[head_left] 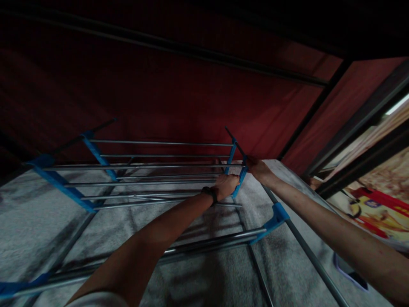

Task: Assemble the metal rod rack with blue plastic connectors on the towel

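A rack of thin metal tubes (153, 166) with blue plastic brackets stands on a grey carpet-like surface. My left hand (226, 186), wearing a dark wristband (210, 194), is closed at the right end of the tubes, its curled fingers against the blue right bracket (243, 175). The fingers of my right hand (259, 170) are closed around the top of that same bracket, partly lost in shadow. At the far side, the blue left bracket (60, 183) holds the other tube ends. Nearer me, a lower blue bracket (271, 222) joins more tubes and a long upright pole (315, 256).
A dark red fabric wall (179, 94) with dark frame bars (191, 49) rises behind the rack. On the right lies a phone in a purple case (351, 273), partly behind my forearm. A red and yellow package (380, 213) sits beyond the frame's edge.
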Motion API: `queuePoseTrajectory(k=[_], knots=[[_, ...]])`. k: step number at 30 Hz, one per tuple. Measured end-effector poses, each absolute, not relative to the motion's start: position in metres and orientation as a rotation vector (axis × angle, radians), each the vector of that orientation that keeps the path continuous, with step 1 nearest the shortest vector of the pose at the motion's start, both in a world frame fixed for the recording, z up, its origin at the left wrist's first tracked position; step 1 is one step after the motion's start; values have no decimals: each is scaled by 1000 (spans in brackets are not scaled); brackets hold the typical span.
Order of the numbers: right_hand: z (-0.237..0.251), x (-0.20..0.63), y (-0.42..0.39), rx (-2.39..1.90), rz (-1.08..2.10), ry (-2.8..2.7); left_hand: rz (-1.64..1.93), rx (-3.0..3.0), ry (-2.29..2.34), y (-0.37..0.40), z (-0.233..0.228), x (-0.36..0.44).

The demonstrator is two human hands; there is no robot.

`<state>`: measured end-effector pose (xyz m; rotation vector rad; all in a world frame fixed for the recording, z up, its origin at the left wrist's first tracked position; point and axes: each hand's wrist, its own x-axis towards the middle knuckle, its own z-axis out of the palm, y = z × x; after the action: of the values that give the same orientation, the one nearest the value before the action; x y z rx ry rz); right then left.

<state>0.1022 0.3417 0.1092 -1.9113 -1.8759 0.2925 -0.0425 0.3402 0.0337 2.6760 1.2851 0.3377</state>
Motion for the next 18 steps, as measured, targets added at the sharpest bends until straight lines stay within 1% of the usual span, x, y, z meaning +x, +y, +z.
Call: queuePoseTrajectory(k=[18], knots=[[111,100,339,-1915,346,-1906,325,2582,1335,353,34,-42]])
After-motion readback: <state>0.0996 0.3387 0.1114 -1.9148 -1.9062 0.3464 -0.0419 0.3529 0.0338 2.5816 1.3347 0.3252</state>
